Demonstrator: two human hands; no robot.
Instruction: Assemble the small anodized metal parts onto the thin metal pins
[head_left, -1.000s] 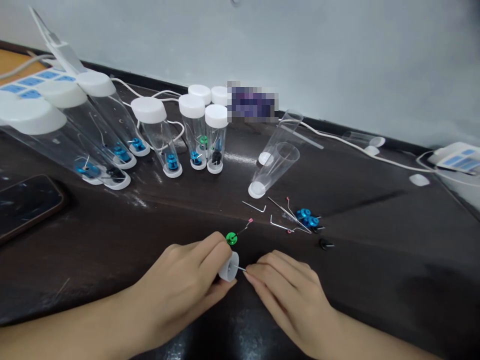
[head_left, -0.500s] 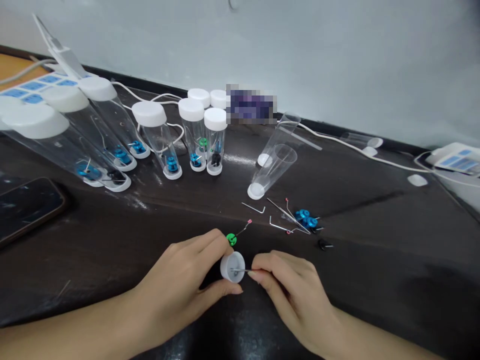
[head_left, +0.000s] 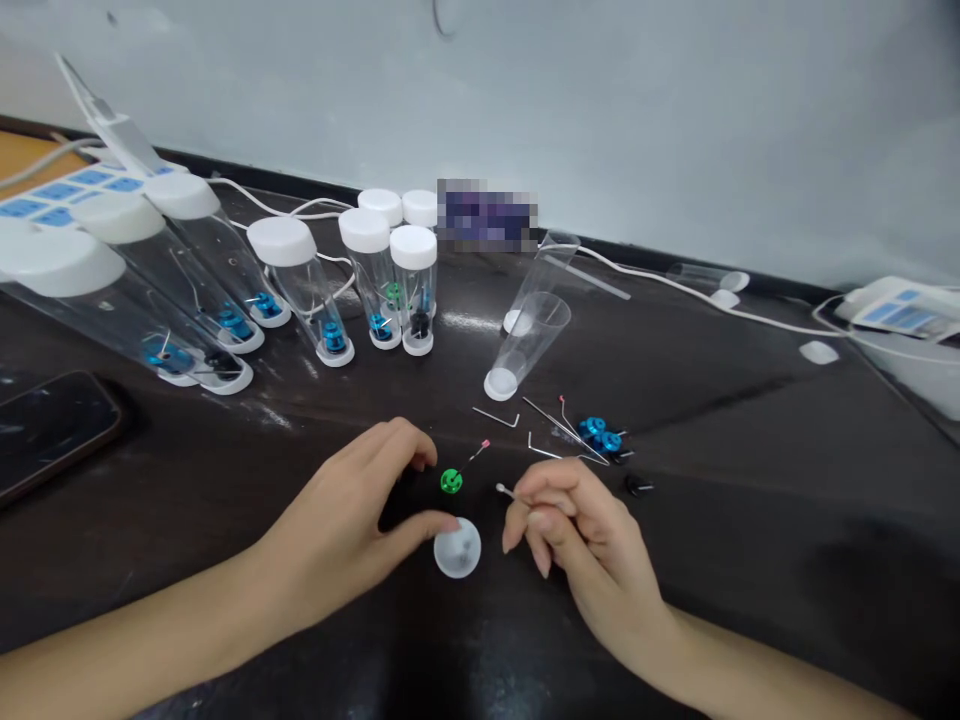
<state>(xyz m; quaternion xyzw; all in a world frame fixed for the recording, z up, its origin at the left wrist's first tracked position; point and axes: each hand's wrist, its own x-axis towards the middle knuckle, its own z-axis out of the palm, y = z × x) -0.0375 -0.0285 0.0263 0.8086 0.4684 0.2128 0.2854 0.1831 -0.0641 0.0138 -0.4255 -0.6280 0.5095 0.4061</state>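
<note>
A white cap (head_left: 457, 548) lies on the dark table (head_left: 750, 520) between my hands. My left hand (head_left: 360, 515) has its fingers apart and curved, the thumb tip touching the cap's left edge. My right hand (head_left: 574, 535) is pinched on a thin metal pin (head_left: 504, 491) with a small white head, held just right of the cap. A green ring (head_left: 451, 481) with a pink-tipped pin lies just beyond the cap.
Several capped clear tubes (head_left: 414, 290) holding blue, green and black rings stand at the back left. Two open tubes (head_left: 529, 340) lean at the centre. Loose pins and blue rings (head_left: 600, 436) lie to the right. A phone (head_left: 45, 425) sits at left; white cables and power strips (head_left: 907, 310) run along the wall.
My left hand has set the white cap down on the table and opened. My right hand has drawn the pin out of the cap and lifted it a little to the right.
</note>
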